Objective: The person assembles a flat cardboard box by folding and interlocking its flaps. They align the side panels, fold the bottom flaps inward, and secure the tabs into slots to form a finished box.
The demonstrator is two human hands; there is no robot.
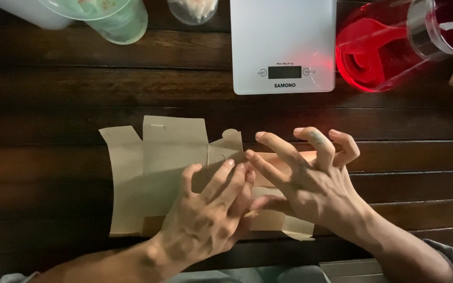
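With left hand [208, 209] pressed flat and right hand [305, 181] splayed open, neither grip closed, on the brown cardboard box blank [158, 173] lying mid-bench [53, 84], risk of creasing off the score or sliding.

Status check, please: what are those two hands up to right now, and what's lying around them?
Left hand flat on cardboard box blank. Right hand beside it, fingers spread. Kitchen scale and red container behind, apart from the work.

Dark wooden plank table [53, 94], dimly lit. White kitchen scale [283, 31] at far edge, red translucent container [373, 57] beside it, glowed red.
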